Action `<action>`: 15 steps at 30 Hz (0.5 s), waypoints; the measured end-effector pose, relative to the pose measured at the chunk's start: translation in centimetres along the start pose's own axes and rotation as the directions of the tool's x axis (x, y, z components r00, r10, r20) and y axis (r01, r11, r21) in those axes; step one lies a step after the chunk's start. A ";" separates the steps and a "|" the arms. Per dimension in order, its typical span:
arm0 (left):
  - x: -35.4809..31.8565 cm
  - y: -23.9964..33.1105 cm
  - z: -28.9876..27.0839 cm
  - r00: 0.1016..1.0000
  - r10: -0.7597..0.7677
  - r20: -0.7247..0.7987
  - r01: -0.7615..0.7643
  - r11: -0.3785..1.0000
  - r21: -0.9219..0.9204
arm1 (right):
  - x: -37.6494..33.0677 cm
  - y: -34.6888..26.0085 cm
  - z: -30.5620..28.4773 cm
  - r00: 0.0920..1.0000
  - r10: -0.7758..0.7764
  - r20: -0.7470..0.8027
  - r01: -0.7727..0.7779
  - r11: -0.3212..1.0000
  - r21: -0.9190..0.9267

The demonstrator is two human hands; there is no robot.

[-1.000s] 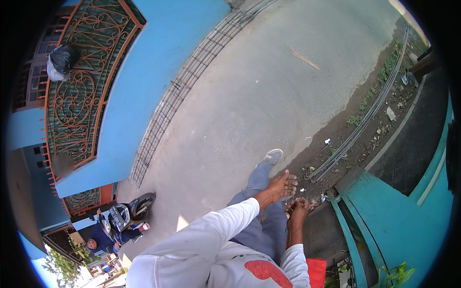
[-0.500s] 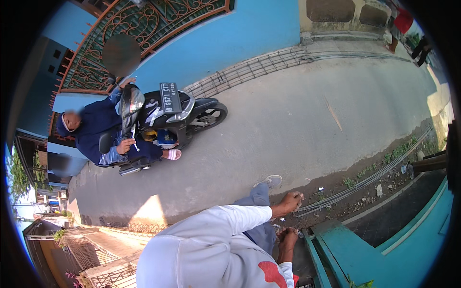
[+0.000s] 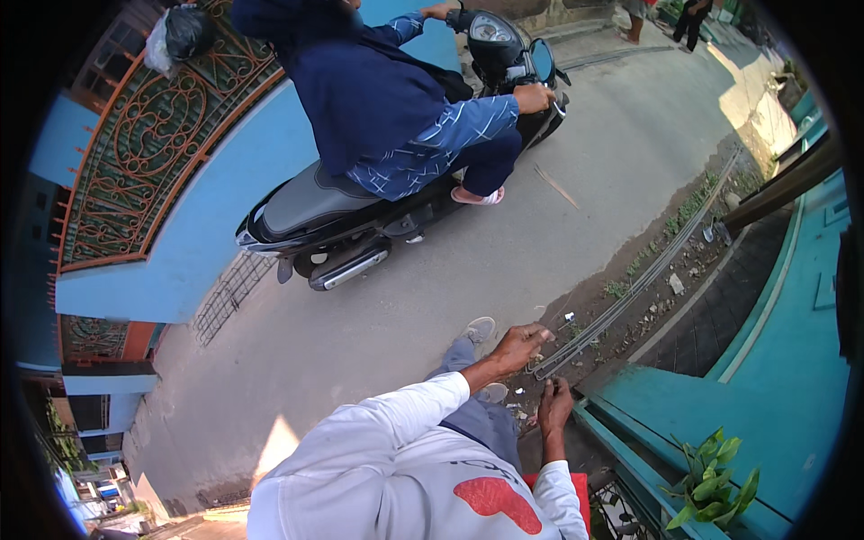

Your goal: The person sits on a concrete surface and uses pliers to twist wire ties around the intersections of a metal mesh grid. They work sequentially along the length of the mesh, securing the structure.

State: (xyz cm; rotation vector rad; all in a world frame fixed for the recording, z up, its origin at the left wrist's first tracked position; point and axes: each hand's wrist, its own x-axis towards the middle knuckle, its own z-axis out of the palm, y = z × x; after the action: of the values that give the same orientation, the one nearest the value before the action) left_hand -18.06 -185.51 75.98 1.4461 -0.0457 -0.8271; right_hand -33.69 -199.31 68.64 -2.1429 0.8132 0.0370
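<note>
A bundle of long thin steel rods [image 3: 630,297] lies along the dirt strip at the street's edge, running away to the upper right. My left hand [image 3: 517,346] reaches out from a white sleeve and pinches the near end of the rods. My right hand [image 3: 553,405] is curled just below that end, close to the left hand. What its fingers hold is too small to make out. My grey trousers and a grey shoe [image 3: 480,329] show under the arms.
A person in blue rides a dark scooter [image 3: 360,225] across the concrete street right ahead. A blue wall with an ornate iron fence [image 3: 153,153] and a drain grate [image 3: 229,288] are on the left. A teal wall [image 3: 774,342] and a green plant [image 3: 711,468] stand on the right.
The view has swung round. The scooter and its rider have come much closer and are passing up the street. Both hands stay at the rods' near end.
</note>
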 end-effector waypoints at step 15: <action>-2.7 6.5 -2.7 0.998 0.016 0.068 -0.028 0.983 0.182 | 6.4 -16.1 -9.0 0.801 -0.594 -0.067 0.505 0.733 -0.456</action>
State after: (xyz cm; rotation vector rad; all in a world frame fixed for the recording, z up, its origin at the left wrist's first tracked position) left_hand -15.61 -182.40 82.43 1.5876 -0.1922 -0.8699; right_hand -21.81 -201.89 83.85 -2.7651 0.2442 -0.3671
